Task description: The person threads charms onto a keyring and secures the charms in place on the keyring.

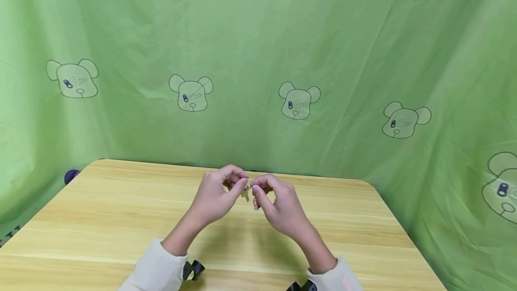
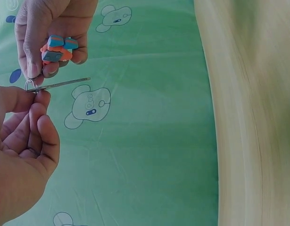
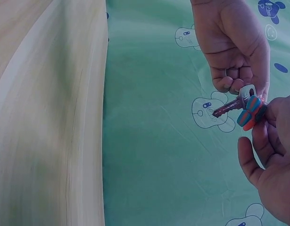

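The key [image 3: 228, 107] hangs above the wooden table [image 1: 101, 219], its head pinched by the left hand [image 1: 216, 194]. It looks light, stiff and slick (best held at the flat head). Beside it, the right hand [image 1: 278, 203] grips an orange-and-blue charm [image 3: 251, 112].

One key [image 3: 229, 107], one orange-and-blue charm [image 3: 251, 112], one wooden table [image 1: 101, 219], two hands
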`<action>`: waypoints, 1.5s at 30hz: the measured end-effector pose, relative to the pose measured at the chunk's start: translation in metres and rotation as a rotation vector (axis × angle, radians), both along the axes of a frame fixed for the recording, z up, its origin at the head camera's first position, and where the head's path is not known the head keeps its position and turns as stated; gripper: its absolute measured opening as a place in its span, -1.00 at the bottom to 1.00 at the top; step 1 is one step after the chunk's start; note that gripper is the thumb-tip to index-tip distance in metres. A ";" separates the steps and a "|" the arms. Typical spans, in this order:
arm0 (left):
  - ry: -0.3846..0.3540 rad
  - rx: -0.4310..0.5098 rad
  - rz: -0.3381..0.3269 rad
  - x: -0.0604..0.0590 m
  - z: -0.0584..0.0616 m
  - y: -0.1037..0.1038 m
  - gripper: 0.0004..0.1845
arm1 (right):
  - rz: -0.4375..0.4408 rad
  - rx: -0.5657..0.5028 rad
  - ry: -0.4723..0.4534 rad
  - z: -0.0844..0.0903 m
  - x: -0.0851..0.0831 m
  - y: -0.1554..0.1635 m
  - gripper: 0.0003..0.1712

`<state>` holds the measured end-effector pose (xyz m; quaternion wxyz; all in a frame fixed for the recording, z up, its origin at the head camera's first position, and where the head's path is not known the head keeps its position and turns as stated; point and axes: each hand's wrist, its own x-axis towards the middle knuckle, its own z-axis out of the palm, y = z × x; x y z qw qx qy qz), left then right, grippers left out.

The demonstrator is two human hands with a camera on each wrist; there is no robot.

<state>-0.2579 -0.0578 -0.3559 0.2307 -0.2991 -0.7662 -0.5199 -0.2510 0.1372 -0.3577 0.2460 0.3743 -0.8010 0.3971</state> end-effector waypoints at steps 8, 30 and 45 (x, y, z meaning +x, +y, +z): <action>-0.001 -0.003 -0.001 -0.001 0.000 0.000 -0.92 | 0.000 0.012 0.009 -0.001 -0.001 0.000 -0.96; -0.028 -0.030 0.003 -0.001 0.000 -0.003 -0.94 | 0.000 -0.003 -0.017 0.001 0.000 0.001 -0.94; -0.031 -0.014 0.012 -0.001 0.000 -0.001 -0.94 | -0.006 0.003 -0.018 0.001 0.001 0.000 -0.95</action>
